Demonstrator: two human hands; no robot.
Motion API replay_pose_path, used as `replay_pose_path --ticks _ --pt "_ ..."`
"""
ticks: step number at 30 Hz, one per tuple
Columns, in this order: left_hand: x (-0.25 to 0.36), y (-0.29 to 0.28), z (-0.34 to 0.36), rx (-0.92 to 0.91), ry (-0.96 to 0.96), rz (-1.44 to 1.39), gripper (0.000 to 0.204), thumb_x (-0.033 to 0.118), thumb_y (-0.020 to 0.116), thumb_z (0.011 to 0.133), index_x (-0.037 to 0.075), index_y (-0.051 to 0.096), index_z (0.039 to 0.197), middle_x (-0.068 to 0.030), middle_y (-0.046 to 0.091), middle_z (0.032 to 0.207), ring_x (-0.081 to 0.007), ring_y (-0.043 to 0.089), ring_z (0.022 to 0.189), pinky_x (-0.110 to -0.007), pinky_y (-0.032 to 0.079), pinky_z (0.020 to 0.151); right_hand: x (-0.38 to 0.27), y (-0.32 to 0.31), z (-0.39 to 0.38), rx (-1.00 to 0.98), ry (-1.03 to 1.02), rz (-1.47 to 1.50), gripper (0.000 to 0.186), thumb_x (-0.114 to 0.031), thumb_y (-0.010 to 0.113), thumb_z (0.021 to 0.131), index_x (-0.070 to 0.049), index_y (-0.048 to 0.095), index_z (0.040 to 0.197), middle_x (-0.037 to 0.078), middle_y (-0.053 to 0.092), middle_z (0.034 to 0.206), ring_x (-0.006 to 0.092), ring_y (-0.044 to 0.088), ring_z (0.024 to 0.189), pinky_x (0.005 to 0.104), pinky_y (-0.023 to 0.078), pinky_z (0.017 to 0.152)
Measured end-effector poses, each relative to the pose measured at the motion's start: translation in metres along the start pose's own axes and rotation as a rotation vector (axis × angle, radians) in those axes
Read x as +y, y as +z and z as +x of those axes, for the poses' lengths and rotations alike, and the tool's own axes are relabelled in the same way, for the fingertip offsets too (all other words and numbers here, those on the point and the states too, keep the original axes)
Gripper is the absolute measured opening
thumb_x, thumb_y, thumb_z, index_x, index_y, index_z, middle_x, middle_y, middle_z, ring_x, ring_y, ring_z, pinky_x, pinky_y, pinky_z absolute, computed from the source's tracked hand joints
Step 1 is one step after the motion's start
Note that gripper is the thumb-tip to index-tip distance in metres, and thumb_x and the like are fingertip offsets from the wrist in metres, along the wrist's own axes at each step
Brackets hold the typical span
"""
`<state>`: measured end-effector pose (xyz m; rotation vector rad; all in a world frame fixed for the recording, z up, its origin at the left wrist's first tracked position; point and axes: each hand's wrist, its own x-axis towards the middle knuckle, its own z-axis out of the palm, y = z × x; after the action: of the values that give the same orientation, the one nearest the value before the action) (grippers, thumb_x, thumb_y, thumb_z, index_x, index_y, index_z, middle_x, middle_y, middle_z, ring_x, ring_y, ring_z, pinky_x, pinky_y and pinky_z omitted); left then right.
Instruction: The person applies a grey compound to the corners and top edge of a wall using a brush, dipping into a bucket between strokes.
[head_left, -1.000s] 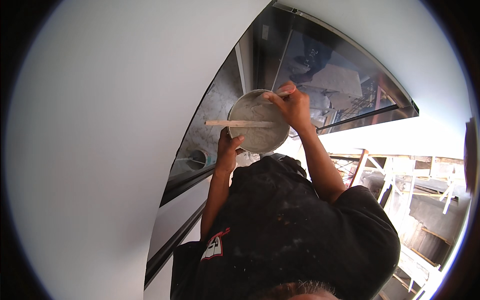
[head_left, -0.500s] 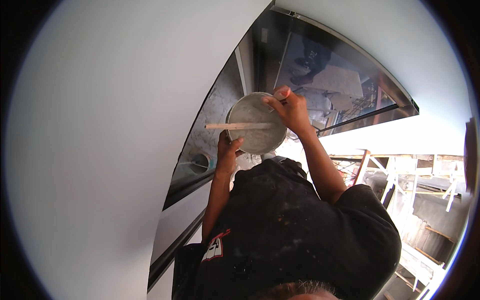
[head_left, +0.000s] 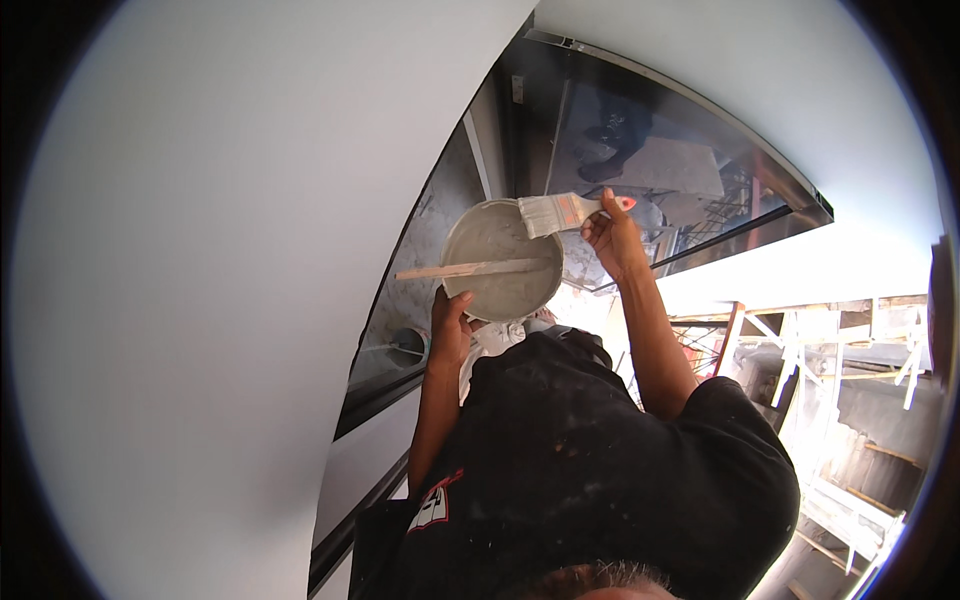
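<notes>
My left hand (head_left: 454, 325) grips the near left side of a round bucket (head_left: 447, 232), thumb over the rim and the other fingers mostly hidden beneath. Inside lies wet grey paint-like material (head_left: 505, 290). A wooden stick (head_left: 440, 271) rests across the bucket, one end in the grey stuff and the other poking out past the left rim. My right hand (head_left: 613, 238) is closed on the handle of a wide flat paintbrush (head_left: 568, 213). Its bristles, coated pale grey, are at the bucket's far right rim.
A large white wall panel (head_left: 200, 300) fills the left side. Beyond the bucket stands a dark glass pane (head_left: 640, 150) in a metal frame, full of reflections. A round container (head_left: 407, 346) shows at lower left of the bucket. Light timber framework (head_left: 830, 370) stands far below right.
The paintbrush has come up out of the bucket in my right hand, moving right and into view. The bucket has shifted slightly left and nearer, its stick with it.
</notes>
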<state>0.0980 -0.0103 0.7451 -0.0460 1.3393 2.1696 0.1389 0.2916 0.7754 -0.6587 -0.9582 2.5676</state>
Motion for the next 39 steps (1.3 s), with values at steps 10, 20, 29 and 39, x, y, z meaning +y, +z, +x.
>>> replay_pose_path --ticks 10,20,29,39 --pt "-0.025 -0.035 0.013 0.03 -0.119 -0.181 0.05 0.023 0.064 0.089 0.012 0.048 0.135 -0.0072 0.062 0.124 -0.024 0.063 0.111 -0.047 0.056 0.09 0.017 0.016 -0.006 -0.258 0.004 0.436 0.014 -0.029 0.059 0.1 -0.016 0.06 0.099 0.005 0.066 0.108 0.0168 0.064 0.099 0.0246 0.054 0.077" --pt "-0.014 -0.015 -0.007 0.078 -0.117 -0.052 0.058 0.028 0.063 0.089 0.007 0.042 0.138 -0.0132 0.056 0.131 -0.03 0.058 0.118 -0.054 0.053 0.092 -0.136 0.199 -0.02 -0.466 -0.422 0.56 0.028 -0.019 0.061 0.098 -0.004 0.057 0.121 0.003 0.062 0.105 0.0104 0.062 0.095 0.0247 0.056 0.08" --pt "-0.007 0.01 -0.03 0.214 -0.106 -0.054 0.062 0.03 0.061 0.089 0.005 0.038 0.14 -0.0143 0.051 0.135 -0.0309 0.052 0.123 -0.057 0.044 0.101 -0.246 0.364 -0.034 -0.857 -0.795 0.472 0.034 -0.026 0.066 0.096 0.001 0.056 0.114 0.007 0.064 0.094 0.0154 0.066 0.083 0.0282 0.055 0.078" --pt "0.002 0.033 -0.047 0.335 -0.024 -0.057 0.062 0.028 0.059 0.091 0.003 0.035 0.142 -0.0156 0.046 0.138 -0.033 0.048 0.126 -0.059 0.044 0.099 -0.287 0.435 -0.046 -0.883 -0.806 0.518 0.028 -0.027 0.065 0.095 -0.002 0.061 0.107 0.008 0.065 0.09 0.0149 0.065 0.08 0.0273 0.054 0.076"
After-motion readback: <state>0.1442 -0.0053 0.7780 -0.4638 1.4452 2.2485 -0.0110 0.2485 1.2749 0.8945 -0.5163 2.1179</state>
